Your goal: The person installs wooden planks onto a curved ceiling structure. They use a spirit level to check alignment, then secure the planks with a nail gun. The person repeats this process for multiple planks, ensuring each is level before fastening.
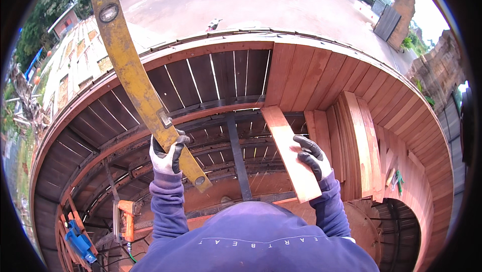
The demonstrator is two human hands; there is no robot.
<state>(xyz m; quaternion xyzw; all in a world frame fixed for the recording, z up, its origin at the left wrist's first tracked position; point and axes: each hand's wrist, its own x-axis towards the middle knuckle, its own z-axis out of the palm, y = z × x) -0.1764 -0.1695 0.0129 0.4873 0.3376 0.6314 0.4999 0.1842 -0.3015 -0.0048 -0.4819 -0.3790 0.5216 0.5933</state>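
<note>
Just under the right grip (312,157), the pale board (287,149) lay slanted, its far end to the left. That grip was closed on the board, with dark glove fingers on top; the thumb was hidden. Left of the board, the left grip (170,154) was wrapped around a long yellow level (136,81), close to the level's near end.

To hold both well, it seemed best to keep the board steady and squeeze the level hard, because its long far part could tip. Slow moves seemed safest.

Past the board's far end were red planks (301,76) with their edge very near; I could not tell if they touched. Right of the board was a stack of planks (351,144), near enough to bump. Left of the board, over a dark bar (237,156), seemed the best room for moving. Farther left, an orange tool (129,220) was well apart from the board.
</note>
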